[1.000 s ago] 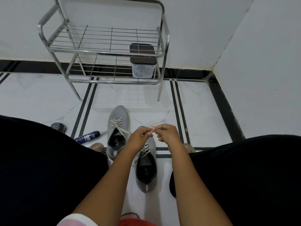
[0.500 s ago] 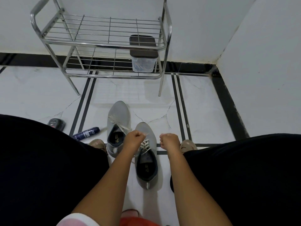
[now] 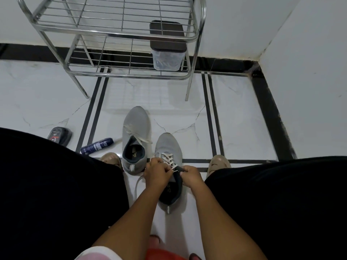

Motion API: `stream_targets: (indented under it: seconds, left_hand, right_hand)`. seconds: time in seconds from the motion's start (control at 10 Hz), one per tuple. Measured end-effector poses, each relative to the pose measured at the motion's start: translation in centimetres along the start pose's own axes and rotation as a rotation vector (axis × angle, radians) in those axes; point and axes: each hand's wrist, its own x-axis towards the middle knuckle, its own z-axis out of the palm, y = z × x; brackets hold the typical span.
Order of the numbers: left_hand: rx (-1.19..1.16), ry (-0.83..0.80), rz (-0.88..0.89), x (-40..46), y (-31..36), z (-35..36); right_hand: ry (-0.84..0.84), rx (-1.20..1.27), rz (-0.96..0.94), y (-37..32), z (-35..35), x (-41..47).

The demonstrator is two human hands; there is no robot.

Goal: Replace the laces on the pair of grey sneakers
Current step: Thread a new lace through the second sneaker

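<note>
Two grey sneakers stand on the white floor between my knees. The left sneaker [image 3: 135,124] sits farther away, its white lace loosely tied. The right sneaker [image 3: 169,145] is closer and carries a criss-crossed white lace [image 3: 167,158]. My left hand [image 3: 156,172] rests on this shoe's left side, fingers closed around the lace at the top eyelets. A loose loop of lace [image 3: 138,186] trails from it onto the floor. My right hand [image 3: 190,175] pinches the shoe's dark tongue and the lace on the right side.
A chrome wire shoe rack [image 3: 116,34] stands against the far wall, with a clear box under a dark lid [image 3: 167,47] on its lower shelf. A blue spray can [image 3: 97,145] and a dark polish tin [image 3: 60,136] lie at left. My feet [image 3: 217,164] flank the shoes.
Both hands have dropped from above the right sneaker, where they pulled the lace ends apart, down to its top eyelets and tongue. The camera tilted lower and closer.
</note>
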Motion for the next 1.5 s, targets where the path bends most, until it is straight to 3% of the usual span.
stream_targets:
  seconds: [0.4,0.5,0.6,0.7,0.8,0.9,1.0,1.2,1.3,1.4,1.5]
  left_hand:
    - [0.077,0.074,0.097,0.2,0.3,0.7]
    - [0.142,0.104,0.134,0.3,0.8,0.9]
    - [0.16,0.126,0.124,0.3,0.9,1.0]
    - [0.152,0.143,0.132,0.4,0.7,1.1]
    - [0.073,0.231,0.085,-0.4,0.2,1.0]
    - [-0.02,0.28,-0.081,-1.7,-0.8,0.7]
    - [-0.113,0.199,-0.184,-2.4,-2.3,0.5]
    - [-0.134,0.144,-0.228,-2.2,-3.2,0.9]
    - [-0.157,0.075,-0.208,-1.8,-3.4,0.6]
    - [-0.156,-0.023,-0.132,-1.5,-3.4,0.3]
    - [-0.131,-0.046,-0.095,-1.4,-3.1,0.4]
  right_hand:
    - [-0.043,0.116,0.04,-2.0,-0.5,-2.6]
    - [-0.091,0.229,0.088,-2.8,-0.8,-3.4]
    - [-0.126,0.567,0.204,-2.3,-0.8,-3.4]
    - [-0.11,0.648,0.239,-1.9,-0.5,-3.1]
    - [-0.045,0.637,0.21,-2.1,-0.1,-2.8]
    - [0.02,0.636,0.213,-2.2,0.1,-2.6]
    - [0.023,0.669,0.218,-2.6,0.5,-2.6]
    - [0.268,0.785,0.211,-4.2,-5.1,-3.4]
    - [0.719,1.04,0.041,-9.2,-9.7,-6.1]
    - [1.008,0.794,-0.191,-11.3,-11.0,-6.3]
    - [0.689,0.111,-0.258,-10.4,-7.7,-6.0]
